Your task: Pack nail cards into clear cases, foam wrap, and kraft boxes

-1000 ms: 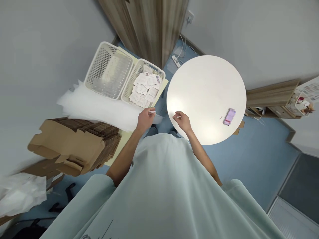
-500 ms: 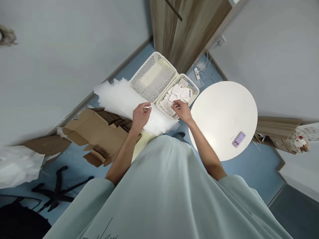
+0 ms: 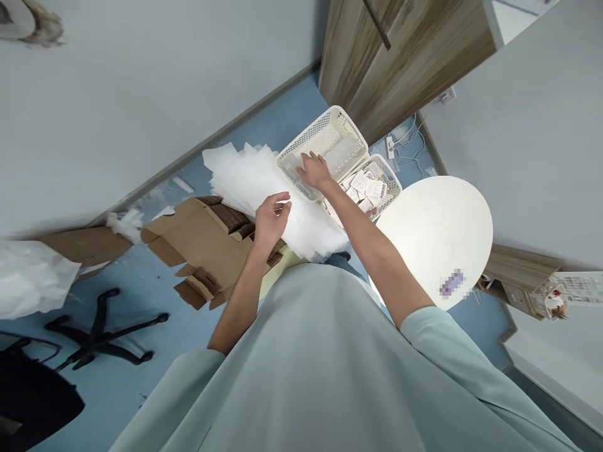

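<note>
Transparent, thin-looking plastic pieces [image 3: 343,152] lie in the far white rectangular perforated plastic basket [image 3: 336,109], and the bare right hand [image 3: 315,172] reaches over their left end. Its fingers are spread and loosely bent, thumb set apart; their undersides are hidden, so I cannot tell whether they have hold of a piece or only rest on it. The bare left hand [image 3: 272,220] hangs nearer, thumb and forefinger curved with a gap between them and nothing visible in its grasp; a fanned stack of white translucent sheets [image 3: 240,172] shows behind it.

The transparent pieces look light and smooth, fairly stiff, yet likely to dent or crack under a hard squeeze and apt to slide over one another. A gentle pinch at one end or along an edge would probably part a single piece better than a grip across the middle.

Just to the right of that basket is a second white perforated plastic basket [image 3: 391,188] heaped with white printed paper packets [image 3: 367,183]. Folded brown cardboard boxes [image 3: 202,235] lie to the left, and a round white surface [image 3: 438,232] stands at the right
</note>
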The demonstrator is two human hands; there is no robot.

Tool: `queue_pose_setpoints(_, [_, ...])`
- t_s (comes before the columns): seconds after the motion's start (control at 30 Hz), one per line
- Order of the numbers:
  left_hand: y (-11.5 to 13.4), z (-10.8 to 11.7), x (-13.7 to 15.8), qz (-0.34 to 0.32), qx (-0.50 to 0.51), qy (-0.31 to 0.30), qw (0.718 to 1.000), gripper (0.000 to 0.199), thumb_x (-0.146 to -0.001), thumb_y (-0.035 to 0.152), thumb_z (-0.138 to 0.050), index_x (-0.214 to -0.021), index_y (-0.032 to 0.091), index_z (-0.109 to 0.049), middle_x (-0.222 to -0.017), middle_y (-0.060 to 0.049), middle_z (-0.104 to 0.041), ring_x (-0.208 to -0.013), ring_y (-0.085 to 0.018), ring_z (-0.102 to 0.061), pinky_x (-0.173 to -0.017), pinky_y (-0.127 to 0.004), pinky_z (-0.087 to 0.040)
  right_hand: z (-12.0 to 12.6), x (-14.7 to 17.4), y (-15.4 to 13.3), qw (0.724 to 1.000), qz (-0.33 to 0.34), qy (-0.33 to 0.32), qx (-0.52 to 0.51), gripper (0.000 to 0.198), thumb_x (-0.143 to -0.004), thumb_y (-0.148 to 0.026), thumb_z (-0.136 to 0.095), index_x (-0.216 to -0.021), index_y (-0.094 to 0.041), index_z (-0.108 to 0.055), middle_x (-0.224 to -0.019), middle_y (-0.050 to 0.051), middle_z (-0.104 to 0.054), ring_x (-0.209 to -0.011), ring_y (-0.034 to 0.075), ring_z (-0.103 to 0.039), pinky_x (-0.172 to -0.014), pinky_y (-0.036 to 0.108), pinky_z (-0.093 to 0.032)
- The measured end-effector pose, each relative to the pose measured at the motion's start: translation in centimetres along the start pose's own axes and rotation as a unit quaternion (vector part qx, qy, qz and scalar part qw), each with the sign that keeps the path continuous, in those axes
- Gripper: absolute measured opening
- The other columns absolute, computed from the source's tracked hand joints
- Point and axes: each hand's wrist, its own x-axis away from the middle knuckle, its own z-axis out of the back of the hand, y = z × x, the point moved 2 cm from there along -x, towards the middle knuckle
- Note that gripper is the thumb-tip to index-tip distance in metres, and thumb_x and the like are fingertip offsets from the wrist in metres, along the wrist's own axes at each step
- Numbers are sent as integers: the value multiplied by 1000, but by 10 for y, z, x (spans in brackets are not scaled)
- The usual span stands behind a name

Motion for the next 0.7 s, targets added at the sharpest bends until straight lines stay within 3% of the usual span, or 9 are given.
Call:
queue_pose_setpoints(0.1, [-6, 6, 4, 5, 14, 14, 1000, 32, -101, 35, -68, -128, 21, -79, -139, -11, -83, -116, -25, -80, -107, -42, -65, -8, -8, -8, 998, -31, -24, 52, 45, -113, -22, -63, -151, 1, -61, -159, 31, -69, -175, 38, -40, -148, 64, -14])
queue_pose_setpoints(0.3, [-18, 10, 10, 9, 42, 35, 998, 32, -99, 36, -70, -125, 22, -80, -136, -11, -84, -110, -25, -81, -103, -41, -65, -3, 4, -15, 990, -74, 1, 122, 42, -111, -11, -55, -151, -7, -67, -132, 18, -85, -140, 27, -76, -148, 50, -21])
queue_pose_setpoints(0.47, [-18, 7, 9, 0, 46, 30, 998, 31, -98, 36, -72, -125, 22, -81, -135, -11, -84, -109, -25, -81, -104, -42, -65, 4, 18, -17, 991, -64, 36, 116, 50, -107, -8, -55, -156, -7, -64, -126, 16, -87, -135, 29, -78, -144, 53, -29])
queue_pose_setpoints(0.7, [-11, 3, 8, -15, 50, 29, 998, 31, -99, 37, -72, -124, 21, -81, -135, -12, -84, -112, -25, -80, -105, -42, -65, 6, 26, -26, 990, -57, 29, 129, 48, -109, -11, -61, -157, -7, -63, -134, 20, -85, -136, 31, -77, -138, 50, -39])
